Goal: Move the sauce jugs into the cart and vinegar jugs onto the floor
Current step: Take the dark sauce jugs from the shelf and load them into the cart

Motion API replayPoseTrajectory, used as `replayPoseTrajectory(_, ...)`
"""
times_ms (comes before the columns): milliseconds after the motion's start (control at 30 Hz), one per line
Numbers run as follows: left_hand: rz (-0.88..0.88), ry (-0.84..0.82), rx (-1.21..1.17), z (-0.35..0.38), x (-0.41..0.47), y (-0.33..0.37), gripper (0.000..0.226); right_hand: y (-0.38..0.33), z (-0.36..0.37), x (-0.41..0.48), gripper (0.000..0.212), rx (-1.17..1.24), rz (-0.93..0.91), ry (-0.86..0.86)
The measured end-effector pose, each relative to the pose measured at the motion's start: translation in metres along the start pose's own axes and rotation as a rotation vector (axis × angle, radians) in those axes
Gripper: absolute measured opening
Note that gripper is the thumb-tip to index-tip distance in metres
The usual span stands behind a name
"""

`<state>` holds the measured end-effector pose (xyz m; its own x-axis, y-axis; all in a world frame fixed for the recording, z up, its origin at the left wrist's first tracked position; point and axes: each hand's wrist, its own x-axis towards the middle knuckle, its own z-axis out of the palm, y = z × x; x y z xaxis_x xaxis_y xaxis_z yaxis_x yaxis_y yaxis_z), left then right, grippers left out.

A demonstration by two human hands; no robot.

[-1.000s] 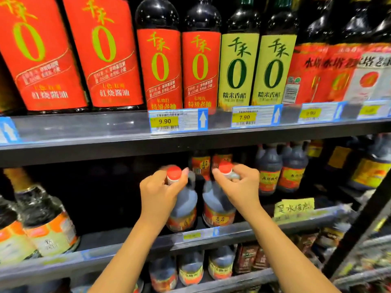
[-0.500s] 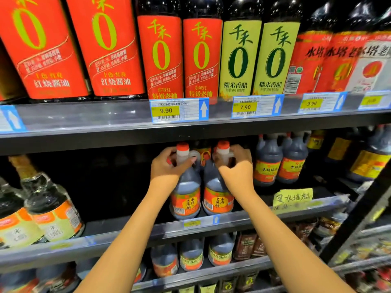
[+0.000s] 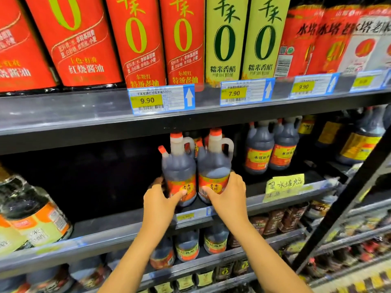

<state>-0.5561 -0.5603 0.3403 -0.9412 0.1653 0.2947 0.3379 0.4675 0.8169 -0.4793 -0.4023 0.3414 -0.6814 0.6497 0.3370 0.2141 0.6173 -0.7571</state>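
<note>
Two dark jugs with red caps, clear handles and red-orange labels stand side by side on the middle shelf [image 3: 275, 199]. My left hand [image 3: 161, 200] is wrapped around the base of the left jug [image 3: 178, 166], thumb across its label. The base of the right jug [image 3: 214, 163] sits in my right hand [image 3: 229, 194], fingers over the label. Both jugs are upright at the shelf's front edge. No cart or floor is in view.
Similar dark jugs [image 3: 271, 149] stand to the right on the same shelf, beside a yellow handwritten note [image 3: 284, 186]. Tall red and green bottles fill the shelf above, with price tags [image 3: 160, 99] on its rail. Large bottles [image 3: 31, 214] sit at left; a black post [image 3: 347, 199] crosses right.
Both hands have slid down from the jugs' necks and caps to the bases. The jugs now stand upright at the shelf's front edge, and the view has moved closer.
</note>
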Motion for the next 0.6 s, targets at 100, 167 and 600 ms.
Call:
replayPoseTrajectory(100, -0.012, -0.005, 0.018, 0.018, 0.016, 0.002, 0.059, 0.001, -0.003, 0.020, 0.050, -0.022, 0.031, -0.006)
replayPoseTrajectory(167, -0.029, 0.009, -0.024, 0.032, 0.025, 0.006, 0.058, 0.002, -0.007, 0.034, 0.051, 0.039, 0.064, -0.017)
replayPoseTrajectory(600, -0.121, 0.096, 0.040, 0.088, 0.066, 0.033, 0.053, 0.017, 0.019, 0.106, 0.056, 0.098, 0.200, 0.003)
